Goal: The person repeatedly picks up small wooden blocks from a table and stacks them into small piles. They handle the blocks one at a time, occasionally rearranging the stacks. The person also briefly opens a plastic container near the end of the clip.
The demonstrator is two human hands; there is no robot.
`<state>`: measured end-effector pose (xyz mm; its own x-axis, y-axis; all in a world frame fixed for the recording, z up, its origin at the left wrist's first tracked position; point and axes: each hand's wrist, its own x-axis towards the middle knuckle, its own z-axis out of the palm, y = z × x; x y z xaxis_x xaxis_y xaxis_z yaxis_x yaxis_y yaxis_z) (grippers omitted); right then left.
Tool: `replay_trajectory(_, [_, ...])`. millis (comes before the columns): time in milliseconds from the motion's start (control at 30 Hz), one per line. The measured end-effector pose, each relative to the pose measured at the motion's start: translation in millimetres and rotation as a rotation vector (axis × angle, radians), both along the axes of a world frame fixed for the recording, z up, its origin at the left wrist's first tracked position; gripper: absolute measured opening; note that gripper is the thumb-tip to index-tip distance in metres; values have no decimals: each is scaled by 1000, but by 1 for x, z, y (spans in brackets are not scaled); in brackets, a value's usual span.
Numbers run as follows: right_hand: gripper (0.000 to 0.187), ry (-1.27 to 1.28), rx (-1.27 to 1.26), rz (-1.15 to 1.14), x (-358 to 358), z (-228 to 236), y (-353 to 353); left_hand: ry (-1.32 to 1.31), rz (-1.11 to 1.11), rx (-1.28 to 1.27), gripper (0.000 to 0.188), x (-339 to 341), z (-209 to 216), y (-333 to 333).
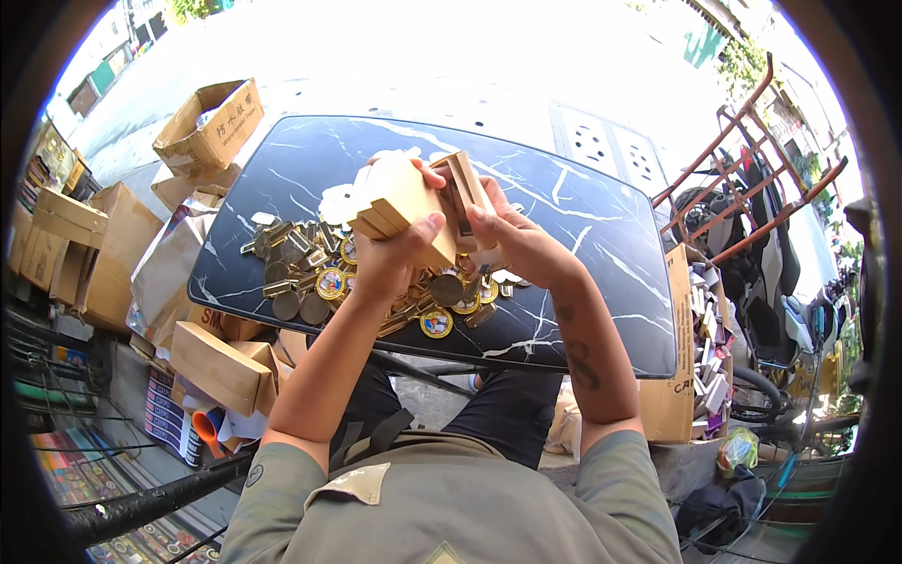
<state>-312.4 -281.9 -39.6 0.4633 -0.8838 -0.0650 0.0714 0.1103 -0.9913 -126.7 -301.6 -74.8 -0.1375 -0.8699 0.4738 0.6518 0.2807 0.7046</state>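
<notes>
Both my hands, left (pixel 393 252) and right (pixel 507 240), grip tan wooden blocks (pixel 404 202) above gold medals (pixel 319 273) heaped near the marble surface's (pixel 583 216) front edge.

We found far half and right end of black marble tabletop (pixel 583 235) bare, open for passage. Heap of gold medals (pixel 310 273) blocked near-left part up to near edge. Stack of tan boxes (pixel 404 202) in left hand (pixel 390 258) and right hand (pixel 512 240) hung over heap. Cardboard cartons (pixel 202 127) crowded ground off left edge; red metal rack (pixel 752 179) stood off right end.
</notes>
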Motion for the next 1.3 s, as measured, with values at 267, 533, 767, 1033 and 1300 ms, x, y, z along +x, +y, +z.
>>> replay_trajectory(267, [79,31,-44,-59,2,-9,-6,-244,9,-53,60,-3,11,-5])
replay_trajectory(533, [73,643,-710,-325,-16,7,-11,21,-41,393,53,3,8,-17])
replay_trajectory(767, [68,137,-501,-220,-1,-3,-5,-175,-74,356,50,-8,7,-15])
replay_trajectory(1033, [74,2,-403,-167,1,-2,-9,-250,-44,324,60,-8,18,-8])
replay_trajectory(1300, [72,-64,-442,-239,-2,-8,-15,-231,63,276,64,-10,15,-4])
